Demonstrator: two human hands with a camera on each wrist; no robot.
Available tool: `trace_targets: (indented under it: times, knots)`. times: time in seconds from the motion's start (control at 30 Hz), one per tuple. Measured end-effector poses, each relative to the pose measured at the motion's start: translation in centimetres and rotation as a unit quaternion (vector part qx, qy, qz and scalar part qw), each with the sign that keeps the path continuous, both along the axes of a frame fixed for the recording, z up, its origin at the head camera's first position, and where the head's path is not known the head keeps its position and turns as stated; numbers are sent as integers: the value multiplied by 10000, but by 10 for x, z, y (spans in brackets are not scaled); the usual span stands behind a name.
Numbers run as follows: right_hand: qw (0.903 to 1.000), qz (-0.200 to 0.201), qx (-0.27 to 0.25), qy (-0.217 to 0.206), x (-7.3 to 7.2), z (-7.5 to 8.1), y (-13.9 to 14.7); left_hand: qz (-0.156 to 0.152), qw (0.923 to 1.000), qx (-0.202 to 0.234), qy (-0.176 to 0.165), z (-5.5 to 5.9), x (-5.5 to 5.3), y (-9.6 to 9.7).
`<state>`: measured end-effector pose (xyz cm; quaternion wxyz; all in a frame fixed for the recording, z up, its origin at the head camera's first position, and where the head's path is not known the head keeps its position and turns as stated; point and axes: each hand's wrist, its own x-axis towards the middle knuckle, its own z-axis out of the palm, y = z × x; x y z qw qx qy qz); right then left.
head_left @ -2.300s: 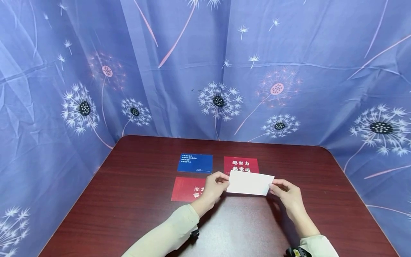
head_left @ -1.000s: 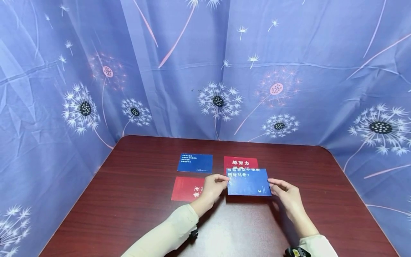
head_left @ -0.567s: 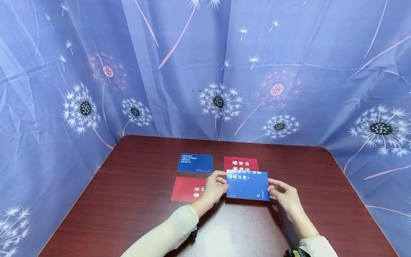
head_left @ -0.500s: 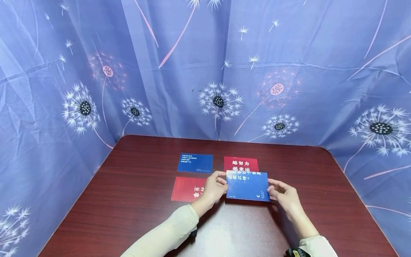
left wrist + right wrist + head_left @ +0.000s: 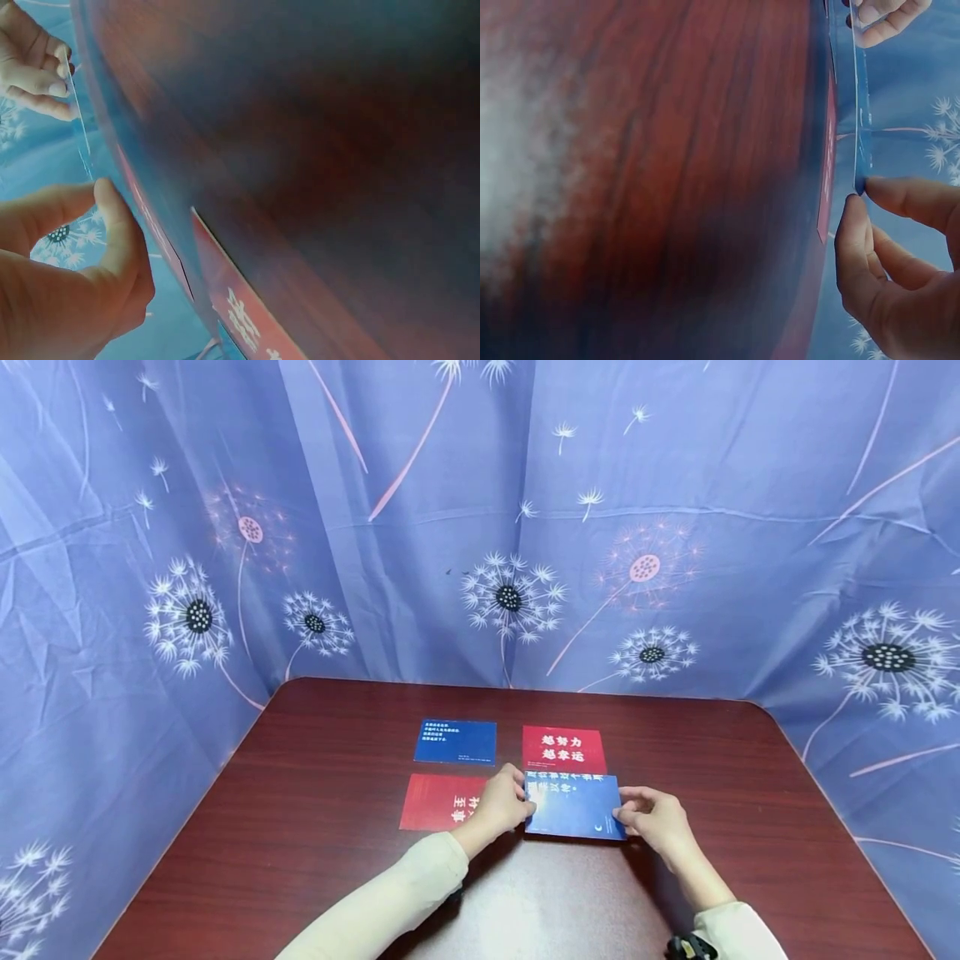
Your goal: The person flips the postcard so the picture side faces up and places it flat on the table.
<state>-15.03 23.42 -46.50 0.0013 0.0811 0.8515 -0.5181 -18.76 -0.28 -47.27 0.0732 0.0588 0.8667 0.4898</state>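
Note:
A blue card [image 5: 573,810] with white writing and a small moon is held a little above the table, its printed face up. My left hand [image 5: 498,800] pinches its left edge between thumb and fingers. At the opposite edge, my right hand [image 5: 660,827] grips it the same way. Both wrist views show the card nearly edge-on: the left hand [image 5: 82,262] in one, the right hand [image 5: 900,262] in the other. Just behind it lies a red card [image 5: 562,747] with white characters. Beside the left hand is another red card [image 5: 435,802], partly covered by that hand.
A second blue card [image 5: 455,742] lies flat at the back, left of the rear red card. All rest on a dark red-brown wooden table [image 5: 300,860]. A blue curtain [image 5: 420,568] with dandelion prints hangs behind and around the table.
The card in both hands showed white at first, then its blue printed face. Since then it has come lower and nearer me, uncovering more of the rear red card. The other cards stay put.

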Motion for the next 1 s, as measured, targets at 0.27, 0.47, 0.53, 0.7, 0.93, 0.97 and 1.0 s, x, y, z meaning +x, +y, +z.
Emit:
trace_targets:
  times: [0.27,0.47,0.53,0.7,0.93,0.97,1.0]
  knots:
    - [9987,110,360,-334,-3,0,2,-529,9884,-1405,208,3,-7,8]
    - [9961,151,710,-495,-6,-3,2,-569,9791,-1950,-30,6,-9,17]
    - [9950,174,842,-500,-6,-3,1,-577,9757,-2113,-70,6,-9,19]
    - [9901,310,1321,-372,-7,-1,-1,-570,9678,-2451,-56,5,-8,24]
    - [9819,500,1765,-467,-10,-2,-5,-595,9654,-2537,-105,4,-4,26]
    - [9821,494,1750,-500,-10,-2,-5,-592,9665,-2494,-125,3,-4,25]
    - [9824,486,1720,-541,-10,-2,-5,-583,9677,-2447,-138,2,-3,25]
